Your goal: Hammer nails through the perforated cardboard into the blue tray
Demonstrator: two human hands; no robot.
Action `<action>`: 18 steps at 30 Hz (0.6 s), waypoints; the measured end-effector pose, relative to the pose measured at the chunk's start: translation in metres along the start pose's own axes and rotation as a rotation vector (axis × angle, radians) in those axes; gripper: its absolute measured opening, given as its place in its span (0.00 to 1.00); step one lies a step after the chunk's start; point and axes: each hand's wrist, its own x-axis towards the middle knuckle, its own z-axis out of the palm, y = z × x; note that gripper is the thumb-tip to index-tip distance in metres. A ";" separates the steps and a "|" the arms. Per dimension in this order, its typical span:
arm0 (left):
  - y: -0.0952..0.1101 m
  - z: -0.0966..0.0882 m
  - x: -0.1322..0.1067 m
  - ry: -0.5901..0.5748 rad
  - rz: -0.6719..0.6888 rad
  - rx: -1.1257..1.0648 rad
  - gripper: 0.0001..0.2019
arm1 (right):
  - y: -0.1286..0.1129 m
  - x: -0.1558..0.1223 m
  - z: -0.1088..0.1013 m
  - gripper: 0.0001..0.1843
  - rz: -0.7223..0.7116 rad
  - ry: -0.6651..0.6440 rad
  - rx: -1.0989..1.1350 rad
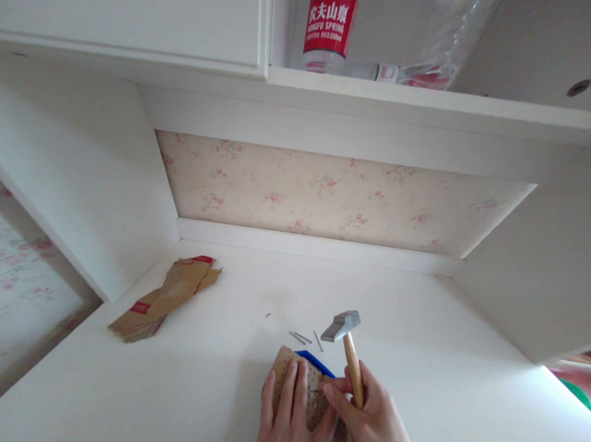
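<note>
While left fingers (286, 395) press the perforated board (306, 387), right fingers (359, 404) grip the hammer (343, 331).

**Readable markings**

Bottle (330, 25), on the shelf (418, 100) at top: red label with white print. Large Chinese characters "农夫山泉" across the upper part; beneath them the Latin line "NONGFU SPRING", its first letters partly turned away. Below that a smaller line of white characters ending in "550ml"; the characters before the figure are too small to read.

Small box (387, 72), on the same shelf just right of the bottle: a red mark on white, not legible.

Cardboard scrap (163, 299), on the desk at left: a red patch with pale print, too small to read.
</note>
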 end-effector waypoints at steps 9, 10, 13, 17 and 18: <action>0.001 0.003 -0.002 0.036 -0.013 0.014 0.12 | 0.004 0.002 0.002 0.16 0.048 -0.038 -0.108; 0.002 0.003 -0.002 0.043 -0.012 0.015 0.12 | 0.004 0.002 0.001 0.16 0.042 -0.029 -0.116; 0.001 0.003 -0.002 0.048 -0.017 0.012 0.10 | 0.001 0.002 0.000 0.15 -0.010 0.010 -0.117; 0.002 0.008 -0.003 0.081 -0.025 -0.008 0.10 | -0.003 0.002 -0.001 0.15 -0.031 0.004 -0.120; 0.002 0.009 -0.004 0.105 -0.029 -0.013 0.10 | -0.003 0.002 -0.001 0.15 -0.034 0.002 -0.117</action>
